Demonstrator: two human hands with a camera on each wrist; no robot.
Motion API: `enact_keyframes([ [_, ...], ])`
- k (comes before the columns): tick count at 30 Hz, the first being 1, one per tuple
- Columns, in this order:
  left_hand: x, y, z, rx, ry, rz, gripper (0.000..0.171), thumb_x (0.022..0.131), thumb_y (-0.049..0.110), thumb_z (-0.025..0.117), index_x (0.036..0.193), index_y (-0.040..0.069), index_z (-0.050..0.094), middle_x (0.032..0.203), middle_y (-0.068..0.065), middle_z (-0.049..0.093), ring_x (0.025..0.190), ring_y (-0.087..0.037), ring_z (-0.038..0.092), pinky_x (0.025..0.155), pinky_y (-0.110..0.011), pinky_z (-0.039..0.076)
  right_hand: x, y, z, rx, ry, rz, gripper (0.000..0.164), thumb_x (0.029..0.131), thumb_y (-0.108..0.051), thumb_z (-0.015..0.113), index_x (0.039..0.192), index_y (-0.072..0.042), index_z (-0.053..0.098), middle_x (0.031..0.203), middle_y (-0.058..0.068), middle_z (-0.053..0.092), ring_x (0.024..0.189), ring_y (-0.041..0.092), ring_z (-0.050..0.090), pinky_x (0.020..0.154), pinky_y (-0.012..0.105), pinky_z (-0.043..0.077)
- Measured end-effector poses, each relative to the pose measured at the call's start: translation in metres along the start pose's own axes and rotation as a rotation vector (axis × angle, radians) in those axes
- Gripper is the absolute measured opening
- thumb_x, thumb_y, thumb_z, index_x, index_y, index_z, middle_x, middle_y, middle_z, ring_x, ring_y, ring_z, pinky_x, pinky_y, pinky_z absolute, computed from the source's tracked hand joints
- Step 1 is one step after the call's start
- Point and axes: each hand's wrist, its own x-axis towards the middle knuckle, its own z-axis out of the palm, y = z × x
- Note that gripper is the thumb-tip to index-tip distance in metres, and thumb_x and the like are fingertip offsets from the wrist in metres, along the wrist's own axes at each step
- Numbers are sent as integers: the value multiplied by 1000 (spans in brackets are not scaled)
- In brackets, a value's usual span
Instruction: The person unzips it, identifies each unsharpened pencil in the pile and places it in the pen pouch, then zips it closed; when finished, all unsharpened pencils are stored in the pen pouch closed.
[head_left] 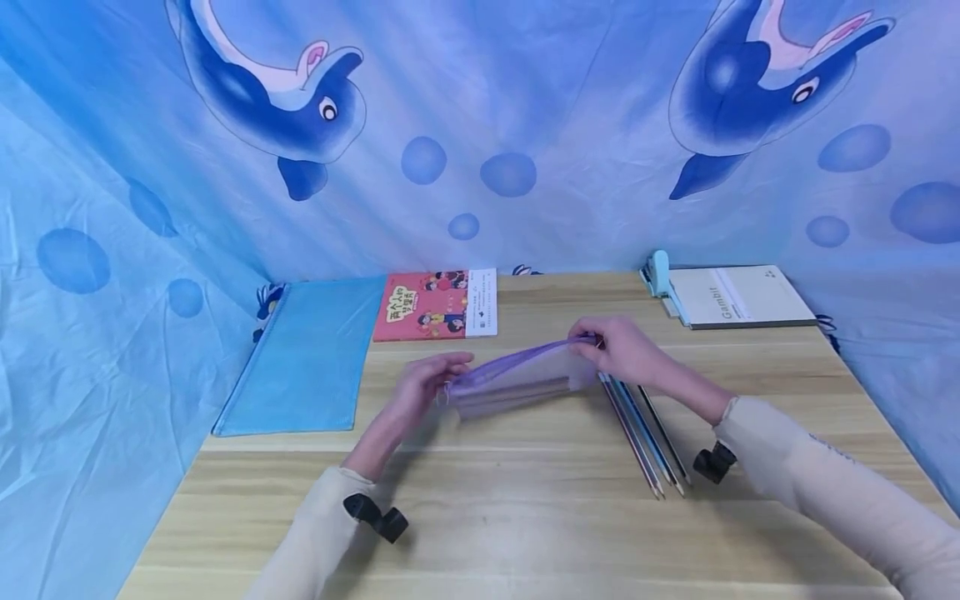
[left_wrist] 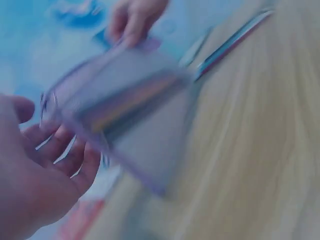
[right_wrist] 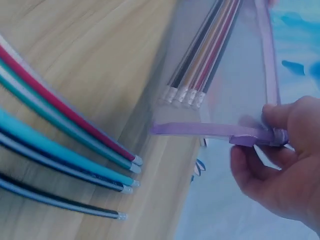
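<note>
A see-through pencil pouch (right_wrist: 225, 75) with purple edging is held above the table. Several pencils (right_wrist: 200, 65) show through it, lying side by side. At one corner, beside the zip pull, my right hand (head_left: 618, 346) pinches the purple edge between thumb and fingers. My left hand (head_left: 422, 385) is at the opposite end. In the left wrist view its fingers (left_wrist: 70, 155) reach the pouch edge, loosely bent, with the thumb apart from them. Loose striped and blue pencils (right_wrist: 65, 154) lie on the table beneath my right forearm.
A flat blue folder (head_left: 307, 358) lies at the left, beside a pink book (head_left: 427, 304). At the back right are a white notebook (head_left: 750, 292) and a light blue stapler-like object (head_left: 660, 273). A blue dolphin-print curtain (head_left: 525, 100) stands behind the wooden table (head_left: 495, 508).
</note>
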Motion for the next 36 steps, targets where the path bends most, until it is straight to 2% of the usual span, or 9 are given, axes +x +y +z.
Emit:
enact_keyframes([
  [2,-5,-10,-11,-141,27,5,47,90,1,39,130,-21,50,104,-9,70,95,-19,63,92,-36,49,1,0,-1,48,-17,69,8,94,-10,69,100,-5,71,77,2,64,60,14,53,50,28,47],
  [5,-10,-22,-16,-220,6,30,48,86,-8,39,132,-21,47,107,-8,70,100,-23,63,98,-42,46,2,0,-2,63,-43,105,8,94,-9,68,99,-4,72,80,2,65,66,15,55,54,28,48],
  [7,-11,-27,-13,-216,3,49,43,90,-9,45,132,-13,53,111,-6,69,105,-22,62,101,-40,45,2,1,-1,41,-67,83,9,92,-8,70,99,-3,72,84,2,67,70,16,57,58,30,50],
  [10,-10,-30,-6,-225,73,50,27,93,-5,56,118,-1,66,108,-6,69,102,-19,62,98,-35,48,2,-1,0,-16,-103,39,16,89,-11,74,102,-2,71,92,2,69,79,17,62,68,35,53],
  [14,-10,-32,1,-160,208,41,19,93,-4,61,93,10,73,93,-3,69,87,-14,61,83,-26,51,10,-21,9,-163,-96,-53,36,83,-22,80,112,-3,69,105,8,68,94,25,64,82,43,55],
  [17,-11,-33,3,-106,261,41,21,92,-5,63,88,12,75,87,-2,69,82,-13,59,77,-23,50,26,-48,24,-264,-86,-151,45,81,-29,81,116,-4,68,113,11,65,102,29,62,91,47,52],
  [22,-11,-37,5,-61,229,85,14,90,-8,64,98,-5,75,91,-6,71,86,-13,63,80,-24,52,57,-94,57,-339,-175,-213,48,86,-42,76,118,-7,68,121,10,62,108,30,58,95,49,47],
  [27,-14,-36,8,35,179,139,20,87,-11,65,107,-16,66,104,-19,72,93,-12,66,84,-26,54,77,-114,77,-416,-268,-233,37,86,-44,76,109,-14,73,120,5,63,109,27,55,92,46,46],
  [36,-18,-30,4,77,175,161,27,88,-10,65,114,-14,65,121,-23,65,106,-13,64,94,-30,52,80,-106,73,-303,-142,-320,25,81,-33,80,91,-12,71,106,3,66,95,23,58,82,37,50],
])
